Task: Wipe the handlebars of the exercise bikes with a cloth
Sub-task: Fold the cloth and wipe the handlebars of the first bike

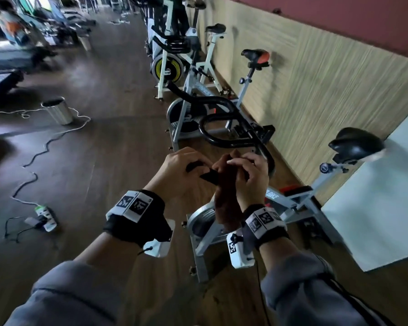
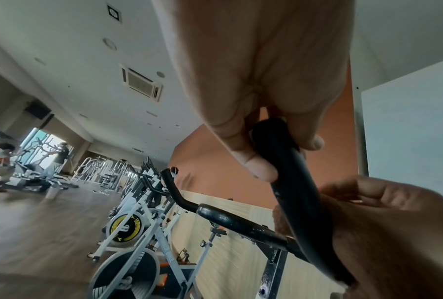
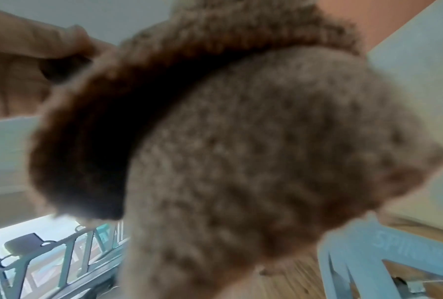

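The step in hand looks like wiping the near end of the closest bike's handlebar, a black, smooth, rounded tube that curves down from its tip. The left hand curls its thumb and fingers round the tip of that bar, grasping it and apparently steadying it. Just beside it, lower on the same bar, the right hand grips the cloth, a dark brown, nubbly terry piece wrapped against the bar with its loose end hanging below the hand; in the right wrist view the cloth's looped pile fills nearly the whole picture. Beyond the handlebar, a second bike with a looped black bar, grey frame and a black-and-orange saddle stands along the wood-grain wall, and further bikes follow in a row. The next move, I judge, calls for sliding the cloth along the tube with firm wrapped pressure, with the left hand shifting off the tip so that part can be wiped too. The bars beyond the handlebar's bike may still need wiping; I cannot tell.
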